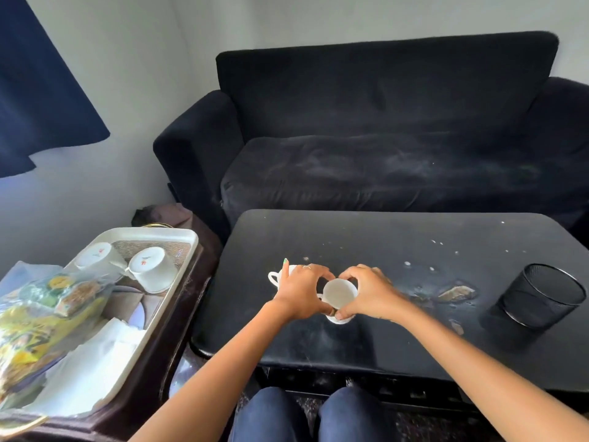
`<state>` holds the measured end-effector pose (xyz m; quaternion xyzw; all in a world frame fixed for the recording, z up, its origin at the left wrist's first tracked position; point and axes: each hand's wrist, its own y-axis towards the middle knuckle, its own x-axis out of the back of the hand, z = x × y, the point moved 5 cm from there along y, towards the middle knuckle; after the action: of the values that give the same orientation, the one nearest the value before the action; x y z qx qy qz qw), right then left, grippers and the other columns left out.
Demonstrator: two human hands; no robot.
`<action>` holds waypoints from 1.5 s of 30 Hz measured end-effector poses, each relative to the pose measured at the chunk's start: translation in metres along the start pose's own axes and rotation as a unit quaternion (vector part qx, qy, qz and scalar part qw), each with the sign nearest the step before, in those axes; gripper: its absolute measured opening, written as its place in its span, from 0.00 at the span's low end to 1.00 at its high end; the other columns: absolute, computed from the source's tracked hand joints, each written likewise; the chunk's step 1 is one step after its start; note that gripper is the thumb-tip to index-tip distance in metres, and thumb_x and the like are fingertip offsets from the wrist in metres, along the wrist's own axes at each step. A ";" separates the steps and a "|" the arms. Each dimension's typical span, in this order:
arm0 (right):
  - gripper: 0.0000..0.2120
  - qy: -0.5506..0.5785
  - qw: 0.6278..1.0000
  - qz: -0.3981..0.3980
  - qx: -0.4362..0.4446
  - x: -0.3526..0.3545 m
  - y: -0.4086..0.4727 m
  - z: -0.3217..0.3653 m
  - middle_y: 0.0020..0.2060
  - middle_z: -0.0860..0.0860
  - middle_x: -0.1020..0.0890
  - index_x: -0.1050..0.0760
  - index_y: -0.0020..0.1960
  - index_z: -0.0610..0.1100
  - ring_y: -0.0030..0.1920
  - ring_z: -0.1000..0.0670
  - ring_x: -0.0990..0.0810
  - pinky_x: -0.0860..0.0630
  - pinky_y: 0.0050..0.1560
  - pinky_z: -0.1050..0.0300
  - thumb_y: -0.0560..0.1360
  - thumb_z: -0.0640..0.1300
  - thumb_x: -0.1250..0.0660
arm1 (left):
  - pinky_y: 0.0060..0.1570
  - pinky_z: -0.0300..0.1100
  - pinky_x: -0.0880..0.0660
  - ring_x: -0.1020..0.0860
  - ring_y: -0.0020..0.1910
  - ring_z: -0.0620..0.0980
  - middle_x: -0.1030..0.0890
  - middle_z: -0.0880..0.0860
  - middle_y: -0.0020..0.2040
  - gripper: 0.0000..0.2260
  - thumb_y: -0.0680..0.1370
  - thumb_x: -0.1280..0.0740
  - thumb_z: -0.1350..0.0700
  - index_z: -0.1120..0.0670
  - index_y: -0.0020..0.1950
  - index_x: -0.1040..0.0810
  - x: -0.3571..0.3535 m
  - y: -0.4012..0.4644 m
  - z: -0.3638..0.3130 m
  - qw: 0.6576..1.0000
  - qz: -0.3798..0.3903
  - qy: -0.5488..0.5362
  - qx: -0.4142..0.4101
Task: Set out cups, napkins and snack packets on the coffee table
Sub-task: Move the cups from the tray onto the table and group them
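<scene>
Both hands are curled round one white cup [339, 293], upright, mouth up, on the near middle of the black coffee table [366, 339]. The right hand [371, 293] wraps its right wall, thumb and fingers closing toward the rim. The left hand [299, 291] cups the left wall; its index finger points off over a second white cup [276, 277] just behind, handle to the left, mostly hidden by that hand. I cannot tell whether the two cups touch. The held cup's base seems to be on the tabletop or very nearly; contact not clear.

Step in hand, as I judge it: placing or straightening the second of the cups. Early in the task.

Further out: a black mesh pen holder [541, 295] stands well apart at the table's right. Worn patches and pale flecks on the surface between.

To the left, on a dark side stand, a white tray [178, 237] holds two more cups [149, 269] lying upturned, a stack of white napkins [92, 365] and yellow-green snack packets [38, 323] in clear wrap.

Next move likely calls for letting go of the cup once it sits flat, then reaching left to the tray. The upturned cups need turning mouth-up as they are lifted.
</scene>
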<state>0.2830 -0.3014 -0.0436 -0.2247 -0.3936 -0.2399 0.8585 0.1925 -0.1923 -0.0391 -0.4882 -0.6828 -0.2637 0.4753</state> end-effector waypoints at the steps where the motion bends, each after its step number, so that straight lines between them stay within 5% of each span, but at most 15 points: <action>1: 0.31 -0.009 1.000 -0.007 -0.007 -0.004 0.002 -0.003 0.50 0.54 0.25 0.25 0.55 0.52 0.57 0.49 0.31 0.29 0.55 0.49 0.55 0.52 0.20 | 0.73 0.56 0.63 0.30 0.67 0.49 0.26 0.45 0.67 0.27 0.65 0.23 0.45 0.44 0.62 0.26 -0.004 0.003 0.001 1.000 0.000 0.010 0.001; 29: 0.34 0.017 0.992 -0.092 -0.085 -0.025 0.041 -0.025 0.59 0.54 0.25 0.27 0.62 0.51 0.63 0.47 0.35 0.35 0.56 0.51 0.59 0.53 0.20 | 0.73 0.57 0.60 0.32 0.70 0.48 0.24 0.45 0.66 0.28 0.70 0.28 0.43 0.41 0.69 0.32 -0.035 0.046 0.026 0.998 -0.033 0.044 0.024; 36: 0.43 -0.006 0.995 -0.066 -0.076 -0.028 0.035 -0.023 0.69 0.51 0.31 0.37 0.73 0.49 0.69 0.45 0.37 0.36 0.64 0.48 0.63 0.57 0.23 | 0.73 0.59 0.59 0.40 0.75 0.53 0.35 0.49 0.75 0.35 0.72 0.29 0.47 0.43 0.75 0.41 -0.031 0.030 0.024 0.997 -0.045 0.062 0.014; 45: 0.32 0.037 0.991 -0.126 0.004 -0.019 0.018 0.022 0.69 0.52 0.31 0.35 0.71 0.49 0.70 0.48 0.38 0.42 0.66 0.52 0.71 0.55 0.30 | 0.66 0.44 0.36 0.36 0.68 0.52 0.34 0.47 0.71 0.28 0.74 0.30 0.50 0.46 0.72 0.35 0.009 -0.015 0.049 0.989 -0.125 -0.073 0.026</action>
<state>0.2699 -0.2703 -0.0487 -0.1609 -0.3874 -0.3533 0.8362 0.1587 -0.1541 -0.0489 -0.4042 -0.7780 -0.2674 0.3999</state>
